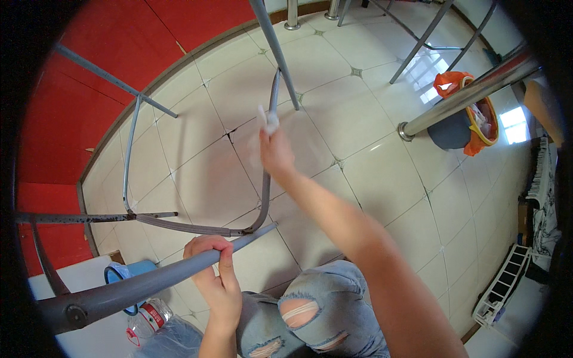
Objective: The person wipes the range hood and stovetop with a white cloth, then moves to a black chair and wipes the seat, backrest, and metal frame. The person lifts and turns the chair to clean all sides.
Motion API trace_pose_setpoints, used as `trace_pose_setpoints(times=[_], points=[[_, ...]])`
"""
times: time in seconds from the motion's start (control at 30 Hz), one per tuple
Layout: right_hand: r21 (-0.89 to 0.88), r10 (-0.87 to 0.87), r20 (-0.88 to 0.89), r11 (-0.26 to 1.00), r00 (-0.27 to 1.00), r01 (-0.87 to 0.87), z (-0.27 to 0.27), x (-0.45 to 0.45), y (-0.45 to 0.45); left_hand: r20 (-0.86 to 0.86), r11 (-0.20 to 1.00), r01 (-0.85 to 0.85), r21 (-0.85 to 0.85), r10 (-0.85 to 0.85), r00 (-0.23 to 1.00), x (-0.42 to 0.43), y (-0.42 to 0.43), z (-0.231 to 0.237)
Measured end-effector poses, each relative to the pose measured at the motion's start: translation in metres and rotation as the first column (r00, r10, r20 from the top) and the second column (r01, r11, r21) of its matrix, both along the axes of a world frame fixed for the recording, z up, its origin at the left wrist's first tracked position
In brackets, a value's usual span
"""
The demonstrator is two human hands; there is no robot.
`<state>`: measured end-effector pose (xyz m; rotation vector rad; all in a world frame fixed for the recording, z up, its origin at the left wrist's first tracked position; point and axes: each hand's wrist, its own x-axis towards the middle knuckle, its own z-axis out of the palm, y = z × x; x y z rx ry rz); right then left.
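A grey metal stool or chair frame stands before me, its legs joined by a bent tube footrest (pixel 192 227). My left hand (pixel 215 264) is wrapped around the nearest grey leg (pixel 165 276), just short of where the footrest meets it. With my arm stretched forward, my right hand (pixel 276 152) holds a white tissue or cloth (pixel 270 121) against the right side of the footrest; the hand is slightly blurred. The far leg (pixel 277 53) rises beyond it. Ripped light-blue jeans (pixel 331 304) cover my bent knees below.
Red panels (pixel 112 53) line the left. A bin with an orange bag (pixel 452 129) stands at right behind a shiny metal post (pixel 470 94). Near my left arm are a small blue bin (pixel 143 267) and a large plastic bottle (pixel 150 318). More metal legs (pixel 421 42) stand at back right.
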<state>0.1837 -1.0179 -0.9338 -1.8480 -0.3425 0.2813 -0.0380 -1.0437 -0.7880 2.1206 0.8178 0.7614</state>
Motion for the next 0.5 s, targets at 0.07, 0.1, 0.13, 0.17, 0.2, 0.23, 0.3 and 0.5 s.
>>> trace_pose_setpoints(times=[0.07,0.1,0.13,0.17,0.2,0.23,0.3,0.5], points=[[-0.083,0.037,-0.11,0.995,0.993,-0.047,0.019,0.033,0.026,-0.029,1.0,-0.018,0.001,0.018,0.999,-0.006,0.003,0.001],[-0.164,0.112,-0.026,0.98,0.993,-0.115,0.013,0.062,0.036,-0.033,1.0,-0.02,0.003,0.02,0.999,-0.006,0.002,0.002],[-0.254,0.186,0.062,0.953,0.98,-0.165,0.005,0.096,0.044,-0.024,1.0,-0.015,0.002,0.015,1.0,-0.002,0.0,0.004],[-0.31,0.164,0.1,0.942,0.981,-0.126,-0.004,0.131,0.053,-0.002,1.0,0.001,-0.003,-0.001,1.0,0.003,-0.002,0.004],[-0.358,0.145,0.126,0.929,0.981,-0.092,-0.02,0.16,0.066,0.005,1.0,0.013,-0.003,-0.013,1.0,0.005,-0.003,0.003],[-0.398,0.139,0.135,0.914,0.981,-0.075,-0.02,0.161,0.074,-0.005,1.0,0.012,0.002,-0.012,1.0,0.003,-0.003,0.003],[-0.441,0.047,0.016,0.897,0.999,-0.035,-0.002,0.143,0.077,-0.036,1.0,-0.005,0.011,0.005,0.999,0.003,-0.001,0.001],[-0.297,-0.024,-0.138,0.955,0.99,-0.018,0.029,0.057,0.031,-0.046,0.998,0.017,0.055,-0.015,0.999,0.0,0.0,0.001]])
